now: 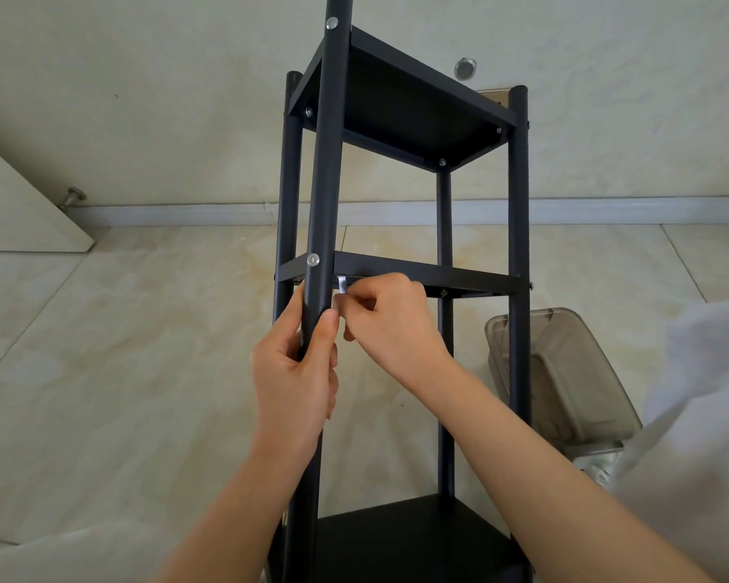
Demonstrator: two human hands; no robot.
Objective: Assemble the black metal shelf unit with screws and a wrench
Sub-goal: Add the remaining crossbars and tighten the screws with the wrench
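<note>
Black metal shelf unit, standing on pale tiled floor close to a cream wall; four round posts, three tiers visible, silver screw heads at the joints; left hand, fingers and thumb curled round the nearest post just below the middle tier; right hand, fingers curled, pinching a small silver wrench set under the middle tier's front rail beside that post; translucent grey plastic bin on the floor behind the right posts; white fabric at right edge.
</note>
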